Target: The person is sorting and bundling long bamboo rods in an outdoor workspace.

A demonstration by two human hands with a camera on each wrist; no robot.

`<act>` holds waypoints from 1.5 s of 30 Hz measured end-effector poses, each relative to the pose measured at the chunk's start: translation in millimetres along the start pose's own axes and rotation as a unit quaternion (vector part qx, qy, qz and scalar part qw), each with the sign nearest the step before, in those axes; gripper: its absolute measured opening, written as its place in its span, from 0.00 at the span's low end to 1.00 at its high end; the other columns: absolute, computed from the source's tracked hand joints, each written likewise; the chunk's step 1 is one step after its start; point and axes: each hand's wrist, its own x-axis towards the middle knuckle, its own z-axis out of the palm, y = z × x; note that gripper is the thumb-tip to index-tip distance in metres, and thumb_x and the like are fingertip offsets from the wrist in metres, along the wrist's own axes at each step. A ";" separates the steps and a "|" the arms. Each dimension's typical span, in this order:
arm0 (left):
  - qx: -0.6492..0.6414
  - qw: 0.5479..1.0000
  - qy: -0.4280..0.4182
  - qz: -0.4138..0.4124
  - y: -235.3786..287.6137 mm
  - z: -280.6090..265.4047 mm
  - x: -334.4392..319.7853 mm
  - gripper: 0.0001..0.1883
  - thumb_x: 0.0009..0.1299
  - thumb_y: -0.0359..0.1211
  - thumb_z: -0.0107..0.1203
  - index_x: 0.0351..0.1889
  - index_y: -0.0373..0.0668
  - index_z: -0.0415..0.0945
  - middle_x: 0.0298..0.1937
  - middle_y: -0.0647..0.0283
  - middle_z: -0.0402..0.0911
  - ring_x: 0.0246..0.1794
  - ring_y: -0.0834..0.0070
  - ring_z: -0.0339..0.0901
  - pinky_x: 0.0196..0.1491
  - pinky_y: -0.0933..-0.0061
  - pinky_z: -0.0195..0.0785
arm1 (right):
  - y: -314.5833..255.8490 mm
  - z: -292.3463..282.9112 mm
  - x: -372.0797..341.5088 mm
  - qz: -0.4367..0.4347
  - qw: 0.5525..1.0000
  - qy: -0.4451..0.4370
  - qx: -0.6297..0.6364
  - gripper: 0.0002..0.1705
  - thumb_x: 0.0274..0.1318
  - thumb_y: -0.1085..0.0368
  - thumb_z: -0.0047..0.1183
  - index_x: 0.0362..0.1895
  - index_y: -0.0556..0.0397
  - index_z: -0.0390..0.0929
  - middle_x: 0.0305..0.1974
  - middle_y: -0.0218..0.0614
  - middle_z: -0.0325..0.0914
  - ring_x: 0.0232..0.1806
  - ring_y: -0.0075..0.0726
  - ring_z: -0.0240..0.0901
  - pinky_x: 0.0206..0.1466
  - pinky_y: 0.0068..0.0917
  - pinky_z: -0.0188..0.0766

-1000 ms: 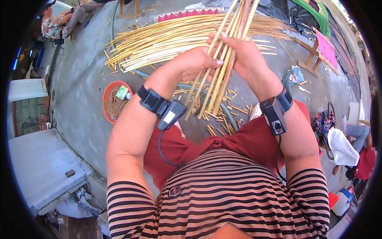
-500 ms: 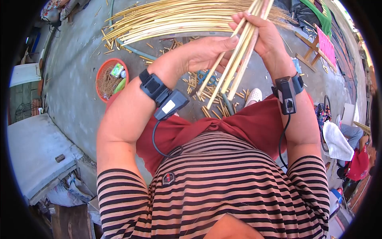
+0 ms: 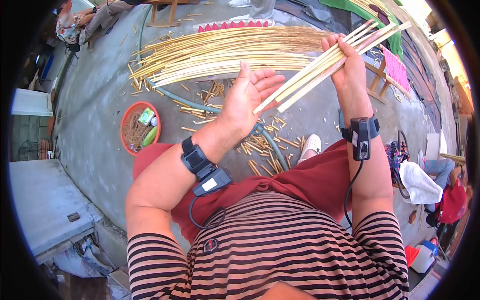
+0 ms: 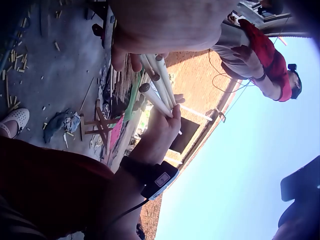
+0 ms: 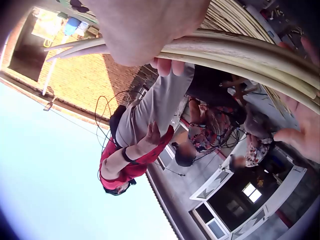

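Note:
A small bunch of pale yellow stalks (image 3: pixel 306 77) slants across the front of the body in the head view. My right hand (image 3: pixel 350 69) grips it toward its upper right end, fingers curled round the stalks. At the lower left end, my left hand (image 3: pixel 244 100) is spread with its palm turned toward the cut ends, fingertips right beside them. In the left wrist view the round cut ends of the stalks (image 4: pixel 156 80) point toward the camera. The right wrist view has the stalks (image 5: pixel 235 52) running toward the left hand (image 5: pixel 300 122).
A long pile of stalks (image 3: pixel 215 52) lies on the concrete floor ahead. Short cut pieces (image 3: pixel 257 145) are scattered around a hose (image 3: pixel 275 145) near a white shoe (image 3: pixel 313 144). An orange basket (image 3: pixel 159 132) stands left, a wooden stand (image 3: pixel 376 90) right. Other people are nearby.
The bunch has swung from steep to a flatter slant, its upper end moving right with my right hand. My left hand has let go of the stalks and opened out near their lower ends.

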 end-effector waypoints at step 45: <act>-0.117 0.985 -0.013 0.130 95.9 -52.2 59.7 0.14 0.67 0.44 0.55 0.28 0.45 0.68 0.17 0.70 0.66 0.12 0.81 0.62 0.18 0.77 0.61 | 103.4 53.0 -95.9 0.378 0.839 -0.349 -0.175 0.19 0.54 0.58 0.59 0.44 0.54 0.69 0.25 0.32 0.72 0.19 0.22 0.67 0.20 0.20 0.69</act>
